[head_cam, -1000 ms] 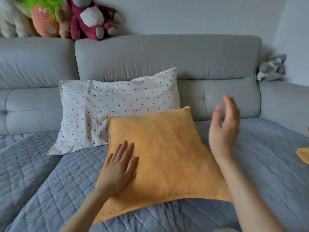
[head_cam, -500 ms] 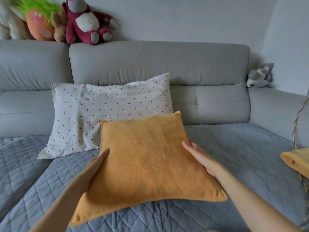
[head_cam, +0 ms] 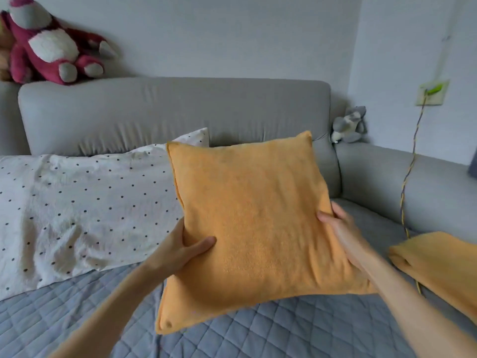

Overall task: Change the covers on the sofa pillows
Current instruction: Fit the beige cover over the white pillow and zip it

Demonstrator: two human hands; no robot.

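Single head-worn wide-angle view, facing forward and down, close over sofa (head_cam: 180,112) seat; no second view to overlap.

Orange pillow (head_cam: 258,215) in my hands: terry-like cloth, nubbly matt pile, stitched flange edge. Polka-dot pillow (head_cam: 77,202): thin crinkled cotton-like cloth, off-white, matt, creased. Sofa (head_cam: 167,112): smooth grey woven upholstery, matt, soft wrinkles along backrest. Seat cover (head_cam: 284,329): blue-grey quilted cloth, diamond stitching, matt. Second orange cover (head_cam: 444,264) at my right: same towelling look. Red plush toy (head_cam: 49,47): shaggy fleece. Grey plush toy (head_cam: 348,125): soft fuzzy fabric. Cord (head_cam: 409,177): braided cloth sheath. Wall (head_cam: 232,34): flat matt paint.
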